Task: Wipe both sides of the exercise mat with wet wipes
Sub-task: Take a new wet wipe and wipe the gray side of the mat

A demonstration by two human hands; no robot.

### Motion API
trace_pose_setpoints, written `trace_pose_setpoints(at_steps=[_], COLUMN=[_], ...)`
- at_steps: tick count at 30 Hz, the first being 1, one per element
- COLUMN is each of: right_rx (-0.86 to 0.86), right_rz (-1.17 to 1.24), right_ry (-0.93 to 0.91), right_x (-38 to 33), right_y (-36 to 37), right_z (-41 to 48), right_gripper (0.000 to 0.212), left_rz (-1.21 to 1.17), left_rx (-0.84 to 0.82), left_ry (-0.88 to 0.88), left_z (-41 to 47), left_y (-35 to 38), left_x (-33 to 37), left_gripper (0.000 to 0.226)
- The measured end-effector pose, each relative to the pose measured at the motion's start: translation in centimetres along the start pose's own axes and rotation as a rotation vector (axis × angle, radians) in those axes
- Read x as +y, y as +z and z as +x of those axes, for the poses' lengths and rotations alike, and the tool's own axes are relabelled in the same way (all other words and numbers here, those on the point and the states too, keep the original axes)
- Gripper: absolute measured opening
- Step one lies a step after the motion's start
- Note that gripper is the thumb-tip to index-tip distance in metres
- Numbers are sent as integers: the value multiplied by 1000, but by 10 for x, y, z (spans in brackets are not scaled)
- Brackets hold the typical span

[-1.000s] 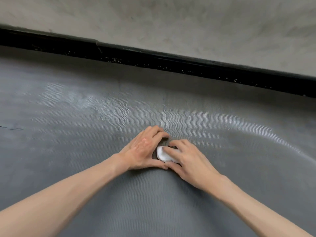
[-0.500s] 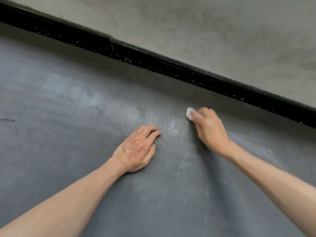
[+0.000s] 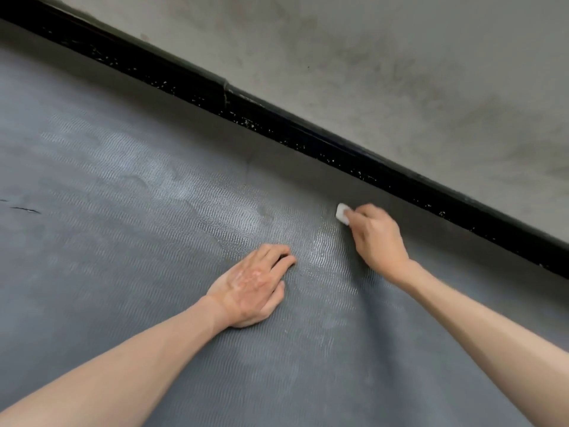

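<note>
The grey ribbed exercise mat (image 3: 123, 257) fills most of the view and lies flat on the floor. My right hand (image 3: 377, 238) grips a small folded white wet wipe (image 3: 341, 213) and presses it on the mat close to its far edge. A wet shiny streak runs from the wipe back towards me. My left hand (image 3: 254, 285) rests palm down on the mat, fingers lightly bent, holding nothing.
A black skirting board (image 3: 277, 121) runs diagonally along the mat's far edge, with a stained grey wall (image 3: 400, 72) above it. A thin dark mark (image 3: 24, 209) sits on the mat at the far left.
My right hand took the wipe from beside the left hand and slid it away to the far edge of the mat. The left hand stayed flat in place.
</note>
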State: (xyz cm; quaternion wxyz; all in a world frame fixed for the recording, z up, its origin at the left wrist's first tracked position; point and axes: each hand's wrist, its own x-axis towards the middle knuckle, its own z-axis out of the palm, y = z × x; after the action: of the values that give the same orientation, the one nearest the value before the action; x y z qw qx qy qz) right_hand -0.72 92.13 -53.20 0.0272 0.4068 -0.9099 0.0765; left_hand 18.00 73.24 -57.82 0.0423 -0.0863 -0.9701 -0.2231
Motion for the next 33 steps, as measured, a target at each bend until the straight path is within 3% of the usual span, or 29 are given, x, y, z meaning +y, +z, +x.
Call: trace_pose_setpoints(at_steps=[3,8,12,18,24,30,33], right_rx=[-88,1,-62,8,-158,5,-19], right_rz=[25,-70,54,46,97,-14,17], right_ry=[-56,84,-138,-131,-384,-8,-168], right_x=[15,29,4,-9,-25,2,-22], right_y=[-10,1,2,7,3,15,11], right_z=[13,44,-4,50,-9,79,33], right_gripper=[11,16,8,13,20,20,20], left_rz=[-9,-8,-16,-18,-7,-4,-3], left_rx=[14,16,-1,3,-4,-9,-6], left_ry=[5,6,6,-5,-12,-16,-18], left_z=[-1,-2,0,-1,0,-1,0], left_y=[0,1,3,2,0,1,1], left_x=[1,-1,-1,-1,2,0,0], left_gripper=[44,43,44,43,44,44,44])
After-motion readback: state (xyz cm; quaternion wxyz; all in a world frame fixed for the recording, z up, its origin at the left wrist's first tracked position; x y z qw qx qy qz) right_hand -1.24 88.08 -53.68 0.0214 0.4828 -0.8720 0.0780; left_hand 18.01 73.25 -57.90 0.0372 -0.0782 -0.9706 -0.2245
